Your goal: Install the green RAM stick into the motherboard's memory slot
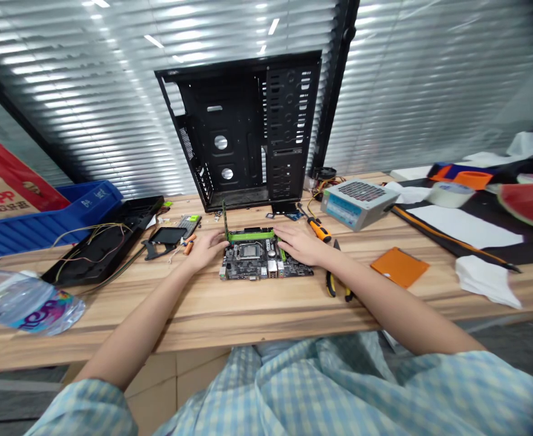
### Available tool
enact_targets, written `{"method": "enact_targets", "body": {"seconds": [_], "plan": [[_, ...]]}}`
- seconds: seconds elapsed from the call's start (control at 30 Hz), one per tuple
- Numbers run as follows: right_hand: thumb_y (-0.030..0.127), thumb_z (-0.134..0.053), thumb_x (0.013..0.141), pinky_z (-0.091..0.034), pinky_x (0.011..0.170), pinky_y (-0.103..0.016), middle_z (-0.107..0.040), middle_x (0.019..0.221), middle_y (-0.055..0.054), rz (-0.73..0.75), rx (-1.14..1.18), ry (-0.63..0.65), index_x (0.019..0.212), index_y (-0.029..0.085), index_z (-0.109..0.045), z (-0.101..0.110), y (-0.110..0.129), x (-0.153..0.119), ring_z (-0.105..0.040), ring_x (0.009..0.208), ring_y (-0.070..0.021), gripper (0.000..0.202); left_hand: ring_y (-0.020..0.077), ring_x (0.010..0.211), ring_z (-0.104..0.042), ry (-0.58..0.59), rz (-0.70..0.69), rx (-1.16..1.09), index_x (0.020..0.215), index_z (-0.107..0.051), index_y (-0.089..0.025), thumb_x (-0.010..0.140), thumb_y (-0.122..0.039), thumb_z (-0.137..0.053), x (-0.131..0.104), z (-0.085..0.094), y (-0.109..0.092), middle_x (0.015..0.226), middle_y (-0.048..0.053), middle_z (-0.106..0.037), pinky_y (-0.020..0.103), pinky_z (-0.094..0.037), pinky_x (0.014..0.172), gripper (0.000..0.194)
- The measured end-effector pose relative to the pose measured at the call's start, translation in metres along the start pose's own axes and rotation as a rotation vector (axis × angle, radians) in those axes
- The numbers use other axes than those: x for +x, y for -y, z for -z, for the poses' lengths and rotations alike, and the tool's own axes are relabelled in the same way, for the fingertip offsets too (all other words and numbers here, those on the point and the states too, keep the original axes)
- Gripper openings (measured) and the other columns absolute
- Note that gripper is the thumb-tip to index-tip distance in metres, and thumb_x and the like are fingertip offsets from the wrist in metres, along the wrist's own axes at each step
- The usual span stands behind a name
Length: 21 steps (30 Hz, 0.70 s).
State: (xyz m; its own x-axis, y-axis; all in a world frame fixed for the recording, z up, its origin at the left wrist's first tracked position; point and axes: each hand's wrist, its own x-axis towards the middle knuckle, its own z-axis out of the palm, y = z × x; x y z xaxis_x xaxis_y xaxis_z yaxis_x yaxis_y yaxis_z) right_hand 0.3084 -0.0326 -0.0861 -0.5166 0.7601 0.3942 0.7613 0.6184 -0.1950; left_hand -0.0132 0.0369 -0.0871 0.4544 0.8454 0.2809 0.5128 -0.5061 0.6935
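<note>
Green slots (pixel 250 236) ran along the far edge of the motherboard (pixel 243 268), which lay flat on the wooden table (pixel 193 315) between my hands. My left hand (pixel 206 248) was at their left end, just beside a slim upright green stick (pixel 225 219); whether I pinched anything, I could not tell. My right hand (pixel 299 244) lay over the other end, fingers extended, clasping nothing visible. Doing this well, I judged, called for light, even pressure and fingertips clear of the processor socket (pixel 248 251).

Bright, glare over blinds (pixel 112 133), blurred edges
</note>
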Motion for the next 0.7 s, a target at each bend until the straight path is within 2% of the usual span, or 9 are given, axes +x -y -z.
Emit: {"method": "enact_targets", "body": {"seconds": [0.27,0.57,0.7], "plan": [[0.033,-0.036,0.097,-0.04,0.108,-0.048,-0.053,0.136,-0.018,0.011,0.008,-0.007,0.133,0.011,-0.054,-0.001,-0.002,0.0,-0.05,0.127,-0.0275,0.046,0.0293,0.119,-0.054,0.021,-0.008,-0.122,0.121,-0.057,-0.015,0.08,-0.048,-0.062,-0.002,-0.003,-0.01,0.126,0.012,-0.061,0.045,-0.038,0.106,0.052],[0.033,-0.036,0.097,-0.04,0.108,-0.046,-0.054,0.136,-0.017,0.009,-0.007,0.012,0.134,0.01,-0.053,0.0,-0.002,0.0,-0.05,0.127,-0.0266,0.046,0.0293,0.119,-0.054,-0.004,-0.05,-0.073,0.116,-0.057,-0.016,0.082,-0.046,-0.06,-0.004,-0.003,-0.013,0.123,0.011,-0.062,0.045,-0.037,0.107,0.046],[0.033,-0.035,0.097,-0.041,0.108,-0.046,-0.053,0.136,-0.017,0.006,-0.025,0.027,0.134,0.009,-0.052,0.001,-0.001,0.001,-0.051,0.127,-0.027,0.047,0.0276,0.115,-0.055,-0.039,-0.05,-0.044,0.112,-0.056,-0.017,0.083,-0.046,-0.057,-0.005,0.0,-0.021,0.118,0.009,-0.063,0.043,-0.039,0.104,0.041]]}}
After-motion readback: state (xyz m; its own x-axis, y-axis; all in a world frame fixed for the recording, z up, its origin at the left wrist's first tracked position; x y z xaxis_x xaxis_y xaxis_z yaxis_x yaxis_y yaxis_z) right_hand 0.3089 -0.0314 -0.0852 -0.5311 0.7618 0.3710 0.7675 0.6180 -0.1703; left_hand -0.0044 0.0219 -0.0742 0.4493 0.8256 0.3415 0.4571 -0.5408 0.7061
